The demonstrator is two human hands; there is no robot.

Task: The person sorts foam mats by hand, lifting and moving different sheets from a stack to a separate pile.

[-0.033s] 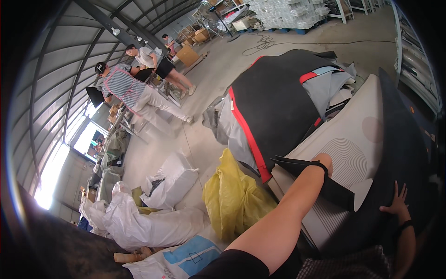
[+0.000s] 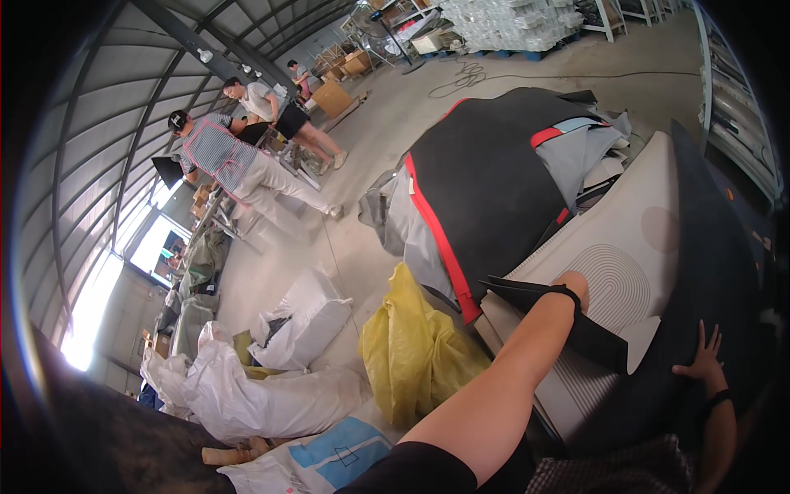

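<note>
My left arm reaches across to a light grey sheet with line and ring patterns [image 2: 623, 210]. Only a little of my left hand [image 2: 578, 284] shows beyond a black wristband; its fingers are hidden. Under that wrist, a black folded piece [image 2: 597, 339] lies over the patterned sheet, and a pale rounded corner [image 2: 643, 342] sticks out beside it. Fingers spread, my right hand [image 2: 702, 361] rests on a large black sheet [image 2: 699, 247] at the right and holds nothing. A dark band circles its wrist.
Farther ahead, a black sheet with red edging [image 2: 494, 189] covers a heap of grey material. A yellow sack [image 2: 411, 350] and white sacks [image 2: 255, 403] stand at the left. Several people work at a table beyond. A cable [image 2: 576, 77] lies on the floor.
</note>
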